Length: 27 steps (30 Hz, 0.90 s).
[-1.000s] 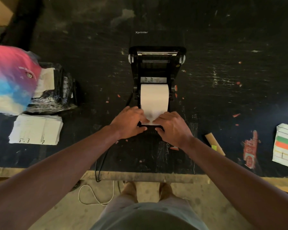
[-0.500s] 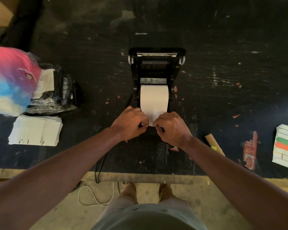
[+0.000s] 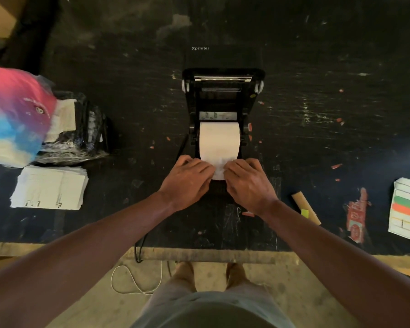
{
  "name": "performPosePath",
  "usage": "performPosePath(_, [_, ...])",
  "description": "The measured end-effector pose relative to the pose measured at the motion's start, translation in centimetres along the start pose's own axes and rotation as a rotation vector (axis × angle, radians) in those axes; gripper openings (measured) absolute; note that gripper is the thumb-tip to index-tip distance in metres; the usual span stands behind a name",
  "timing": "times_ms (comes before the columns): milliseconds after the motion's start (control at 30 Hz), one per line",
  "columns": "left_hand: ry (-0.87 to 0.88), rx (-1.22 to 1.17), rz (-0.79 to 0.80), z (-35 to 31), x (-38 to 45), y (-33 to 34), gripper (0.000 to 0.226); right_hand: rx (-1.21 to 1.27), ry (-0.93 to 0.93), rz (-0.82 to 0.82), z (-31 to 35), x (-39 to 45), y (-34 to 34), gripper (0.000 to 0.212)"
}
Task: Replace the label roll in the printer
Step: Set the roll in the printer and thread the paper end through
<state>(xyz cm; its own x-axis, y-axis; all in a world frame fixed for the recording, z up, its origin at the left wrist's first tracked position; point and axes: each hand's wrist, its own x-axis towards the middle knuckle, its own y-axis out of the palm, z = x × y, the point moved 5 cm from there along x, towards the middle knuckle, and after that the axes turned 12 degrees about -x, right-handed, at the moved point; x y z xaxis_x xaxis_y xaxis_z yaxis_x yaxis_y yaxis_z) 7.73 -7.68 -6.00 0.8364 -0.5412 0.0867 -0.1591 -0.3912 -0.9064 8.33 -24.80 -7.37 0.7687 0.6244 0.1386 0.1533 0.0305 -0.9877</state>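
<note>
A black label printer [image 3: 223,95] stands open in the middle of the dark table, its lid tipped back. A white label roll [image 3: 219,140] sits in its bay. The roll's loose end [image 3: 219,170] comes out toward me over the printer's front. My left hand [image 3: 187,181] pinches that end from the left. My right hand [image 3: 247,183] pinches it from the right. The fingertips of both hands cover most of the paper's front edge.
A brown cardboard core [image 3: 305,208] lies right of the printer. A sheet of coloured labels [image 3: 407,209] is at the right edge. Left are a paper stack [image 3: 49,187], a plastic-wrapped pack [image 3: 81,131] and a pink-and-blue bag [image 3: 12,114]. A cable [image 3: 140,247] hangs over the table's front edge.
Both hands stay on the paper's loose end with only small finger shifts. The printer and roll have not moved.
</note>
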Motion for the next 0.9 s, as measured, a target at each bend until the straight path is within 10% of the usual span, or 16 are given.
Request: performPosePath(900, [-0.022,-0.077,0.195,0.2,-1.1,0.6,0.016,0.124,-0.05,0.088,-0.1,-1.3,-0.2,0.025])
